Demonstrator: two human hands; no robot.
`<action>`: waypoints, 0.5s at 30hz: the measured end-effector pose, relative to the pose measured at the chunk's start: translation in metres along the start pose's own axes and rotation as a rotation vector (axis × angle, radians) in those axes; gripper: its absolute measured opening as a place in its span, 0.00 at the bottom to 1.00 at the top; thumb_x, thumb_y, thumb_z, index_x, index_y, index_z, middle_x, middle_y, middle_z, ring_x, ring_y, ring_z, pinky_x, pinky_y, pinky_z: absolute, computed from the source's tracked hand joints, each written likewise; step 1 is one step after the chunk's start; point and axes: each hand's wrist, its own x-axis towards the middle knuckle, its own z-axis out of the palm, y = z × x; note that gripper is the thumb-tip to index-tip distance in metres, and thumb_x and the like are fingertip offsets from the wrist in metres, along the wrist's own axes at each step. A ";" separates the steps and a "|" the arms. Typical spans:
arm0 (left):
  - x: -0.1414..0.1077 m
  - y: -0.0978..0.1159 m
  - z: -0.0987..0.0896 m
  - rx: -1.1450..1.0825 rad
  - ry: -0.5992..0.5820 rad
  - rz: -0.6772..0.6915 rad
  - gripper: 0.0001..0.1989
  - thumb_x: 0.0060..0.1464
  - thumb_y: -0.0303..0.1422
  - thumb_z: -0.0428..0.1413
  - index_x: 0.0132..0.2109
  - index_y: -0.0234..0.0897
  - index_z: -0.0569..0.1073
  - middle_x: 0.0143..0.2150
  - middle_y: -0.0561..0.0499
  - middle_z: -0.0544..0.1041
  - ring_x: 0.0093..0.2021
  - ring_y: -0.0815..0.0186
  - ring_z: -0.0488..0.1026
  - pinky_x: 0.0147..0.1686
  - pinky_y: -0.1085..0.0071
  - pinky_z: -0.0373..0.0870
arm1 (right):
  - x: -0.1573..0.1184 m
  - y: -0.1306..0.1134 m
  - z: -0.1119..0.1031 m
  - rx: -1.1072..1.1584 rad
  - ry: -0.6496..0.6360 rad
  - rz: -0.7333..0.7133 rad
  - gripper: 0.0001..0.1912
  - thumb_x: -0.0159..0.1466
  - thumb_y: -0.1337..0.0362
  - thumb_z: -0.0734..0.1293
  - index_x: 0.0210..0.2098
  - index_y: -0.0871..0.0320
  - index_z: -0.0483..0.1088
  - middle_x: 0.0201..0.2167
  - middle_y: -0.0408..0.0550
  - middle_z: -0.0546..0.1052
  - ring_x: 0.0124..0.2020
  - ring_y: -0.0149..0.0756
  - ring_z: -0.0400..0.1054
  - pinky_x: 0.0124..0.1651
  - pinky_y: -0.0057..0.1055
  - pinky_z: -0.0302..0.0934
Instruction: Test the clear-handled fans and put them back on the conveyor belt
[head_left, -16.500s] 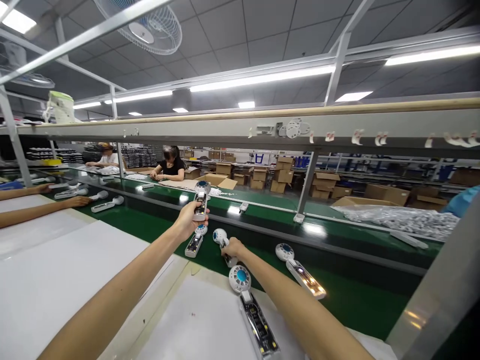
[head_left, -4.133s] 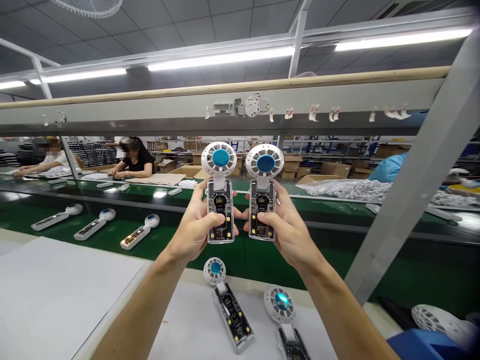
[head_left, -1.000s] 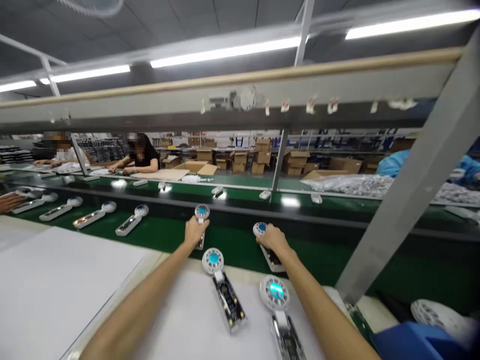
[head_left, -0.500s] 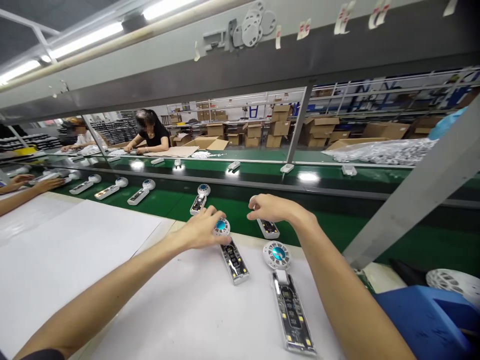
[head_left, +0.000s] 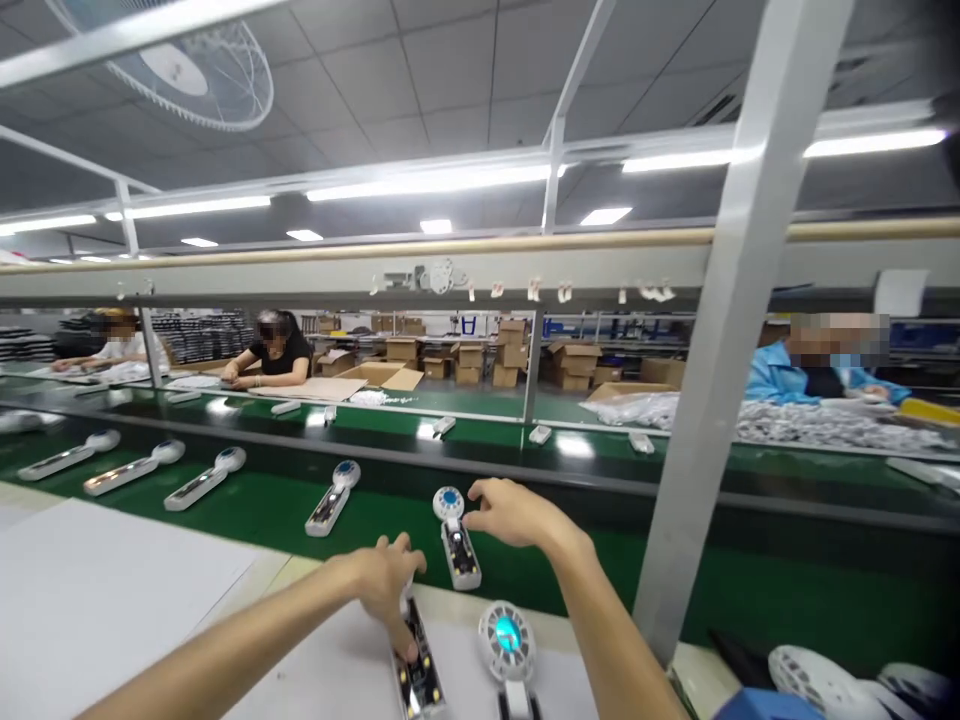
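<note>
My left hand (head_left: 386, 585) reaches over a small white fan unit (head_left: 424, 680) on the white work surface, covering its round head. The thumb presses on its long body, where a dark circuit board shows. My right hand (head_left: 517, 515) is held above the green belt, thumb and index finger apart with nothing between them. Just left of its fingertips lies another fan unit (head_left: 461, 560), head away from me and board exposed. A third fan unit (head_left: 508, 635), with a shiny blue hub, rests on the surface between my forearms; its lower end is cut off.
More fan units (head_left: 334, 497) lie along the green belt (head_left: 390, 530) to the left. A slanted metal post (head_left: 720, 350) stands right of my right arm. White fan parts (head_left: 817, 685) and a blue object (head_left: 765, 705) are at lower right. Co-workers sit across the line.
The view has tilted up, showing the ceiling and another person at right. My right hand has come off the belt fan unit's head to its right side. My left hand stays on its fan unit.
</note>
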 end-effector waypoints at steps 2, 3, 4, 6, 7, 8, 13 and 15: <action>0.003 -0.001 -0.002 -0.012 -0.040 -0.010 0.69 0.14 0.52 0.73 0.69 0.47 0.61 0.71 0.38 0.54 0.71 0.29 0.49 0.61 0.35 0.61 | -0.003 -0.001 -0.002 0.043 0.059 -0.005 0.25 0.60 0.59 0.69 0.55 0.63 0.75 0.46 0.58 0.80 0.45 0.49 0.74 0.40 0.34 0.62; 0.004 -0.002 -0.002 -0.016 -0.054 -0.010 0.70 0.12 0.52 0.73 0.69 0.47 0.60 0.72 0.38 0.51 0.72 0.28 0.46 0.62 0.35 0.59 | -0.004 -0.001 -0.002 0.074 0.098 -0.015 0.24 0.60 0.59 0.69 0.54 0.63 0.76 0.44 0.58 0.80 0.44 0.49 0.74 0.40 0.34 0.62; 0.005 -0.002 -0.002 -0.021 -0.060 -0.007 0.71 0.11 0.52 0.74 0.69 0.47 0.61 0.73 0.38 0.50 0.72 0.27 0.43 0.62 0.35 0.57 | -0.005 -0.003 -0.003 0.112 0.142 -0.032 0.23 0.61 0.60 0.68 0.53 0.63 0.76 0.43 0.58 0.80 0.44 0.49 0.74 0.40 0.35 0.62; 0.009 -0.003 0.000 -0.036 -0.056 0.010 0.71 0.07 0.51 0.74 0.67 0.48 0.63 0.73 0.39 0.49 0.72 0.26 0.43 0.61 0.34 0.58 | -0.008 -0.008 -0.004 0.211 0.255 -0.077 0.20 0.61 0.61 0.68 0.51 0.62 0.78 0.41 0.56 0.80 0.44 0.49 0.74 0.41 0.35 0.62; 0.011 -0.003 0.001 -0.043 -0.041 0.018 0.70 0.06 0.50 0.74 0.66 0.48 0.65 0.72 0.39 0.51 0.71 0.26 0.45 0.60 0.34 0.60 | -0.009 -0.012 -0.006 0.273 0.319 -0.104 0.18 0.61 0.62 0.67 0.49 0.60 0.78 0.42 0.55 0.80 0.44 0.47 0.74 0.42 0.35 0.63; 0.014 -0.003 0.003 -0.047 -0.024 0.021 0.69 0.04 0.49 0.74 0.64 0.48 0.67 0.71 0.40 0.53 0.70 0.26 0.47 0.60 0.35 0.61 | -0.010 -0.017 -0.008 0.346 0.385 -0.133 0.16 0.62 0.62 0.67 0.47 0.60 0.78 0.42 0.54 0.80 0.43 0.45 0.74 0.42 0.35 0.64; 0.022 -0.006 0.009 -0.078 0.028 0.040 0.68 0.00 0.47 0.73 0.62 0.49 0.70 0.68 0.43 0.56 0.67 0.33 0.53 0.59 0.43 0.63 | -0.007 -0.053 -0.040 0.772 0.694 -0.256 0.20 0.62 0.51 0.67 0.45 0.60 0.75 0.34 0.49 0.79 0.26 0.33 0.72 0.29 0.29 0.65; 0.020 -0.007 0.009 -0.098 0.023 0.059 0.69 0.00 0.47 0.73 0.63 0.49 0.69 0.67 0.44 0.56 0.67 0.33 0.53 0.59 0.43 0.63 | 0.001 -0.073 -0.063 0.921 0.804 -0.285 0.21 0.61 0.50 0.69 0.46 0.60 0.74 0.33 0.47 0.77 0.21 0.29 0.68 0.23 0.26 0.62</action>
